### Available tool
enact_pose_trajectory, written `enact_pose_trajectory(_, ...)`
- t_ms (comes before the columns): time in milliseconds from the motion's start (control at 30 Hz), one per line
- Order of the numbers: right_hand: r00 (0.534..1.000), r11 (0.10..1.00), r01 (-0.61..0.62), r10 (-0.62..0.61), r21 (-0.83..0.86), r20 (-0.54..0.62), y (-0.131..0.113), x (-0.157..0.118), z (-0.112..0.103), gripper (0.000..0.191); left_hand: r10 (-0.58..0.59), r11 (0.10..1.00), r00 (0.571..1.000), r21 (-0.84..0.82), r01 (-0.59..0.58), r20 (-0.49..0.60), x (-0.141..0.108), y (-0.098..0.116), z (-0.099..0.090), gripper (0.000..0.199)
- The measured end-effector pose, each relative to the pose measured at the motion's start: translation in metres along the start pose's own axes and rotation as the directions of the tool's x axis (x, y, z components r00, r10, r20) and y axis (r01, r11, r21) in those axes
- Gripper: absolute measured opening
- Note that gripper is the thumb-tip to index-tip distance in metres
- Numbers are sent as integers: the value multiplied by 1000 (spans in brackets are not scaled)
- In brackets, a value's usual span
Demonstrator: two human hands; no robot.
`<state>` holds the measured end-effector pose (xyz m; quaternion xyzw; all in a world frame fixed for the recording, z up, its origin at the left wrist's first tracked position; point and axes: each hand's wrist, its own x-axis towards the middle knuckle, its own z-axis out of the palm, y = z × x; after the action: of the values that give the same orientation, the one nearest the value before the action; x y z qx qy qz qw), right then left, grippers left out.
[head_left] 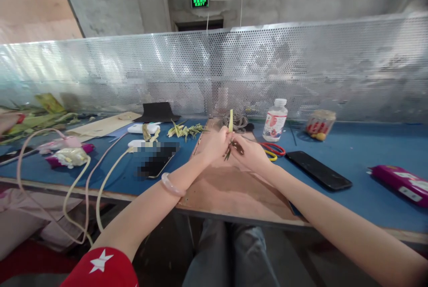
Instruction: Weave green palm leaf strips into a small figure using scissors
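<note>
A pale yellow-green plant strip (231, 120) stands upright above my fingers, over the brown board in the middle of the table. My left hand (219, 143) is closed around its lower part. Pressed close beside it, my right hand (250, 153) is closed too, its fingertips pinching the lower end of the same piece. Thin dark green leaf ends (227, 154) poke out below the fingers. How the fingers grip the piece is partly hidden.
Around the board (230, 189) lie plant scraps (186, 131), scissors with red and yellow handles (274, 149), a black phone (317, 170), a white bottle (275, 120), a jar (320, 124) and a purple device (401, 183). Cables (100, 180) hang off the left edge. Behind stands a perforated metal screen (150, 68).
</note>
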<state>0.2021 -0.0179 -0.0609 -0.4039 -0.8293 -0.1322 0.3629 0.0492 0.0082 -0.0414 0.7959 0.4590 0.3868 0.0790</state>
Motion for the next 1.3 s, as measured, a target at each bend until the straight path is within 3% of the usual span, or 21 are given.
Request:
enact_pose_trajectory(133, 999, 997, 40, -38, 70, -25, -5, -1, 0, 13, -8, 997, 996, 78, 14, -84, 3, 1, -1, 24)
enact_pose_trajectory(300, 993, 954, -104, 113, 282, -17, -12, 0, -2, 17, -17, 999, 989, 26, 22, -148, 2, 5, -6, 23)
enact_pose_trajectory(467, 976, 876, -189, 216, 443, -11, -13, 1, -7, 16, -37, 998, 991, -58, 30, -127, 0, 9, -11, 23)
enact_pose_trajectory(567, 980, 878, -167, 197, 449, -21, -8, 3, -9, 18, -39, 997, 990, -73, 30, -135, -1, 10, -12, 24)
enact_pose_trajectory(733, 999, 963, 21, -8, 270, -49, 7, 3, -8, 15, -37, 998, 995, -63, 32, -91, 1, 7, -13, 28)
enact_pose_trajectory(867, 988, 988, 152, -153, 42, 11, 16, 1, -9, 21, -24, 998, 998, -62, 20, -57, 4, 4, -16, 30)
enact_pose_trajectory(1000, 978, 975, 203, -196, -93, 77, 19, -2, -13, 29, -51, 994, 998, -100, 48, -30, 6, 5, -19, 27)
enact_pose_trajectory(1300, 957, 907, 285, -254, -310, 138, 23, -2, -16, 41, -178, 943, 973, -259, 211, 146, 3, 9, -30, 31)
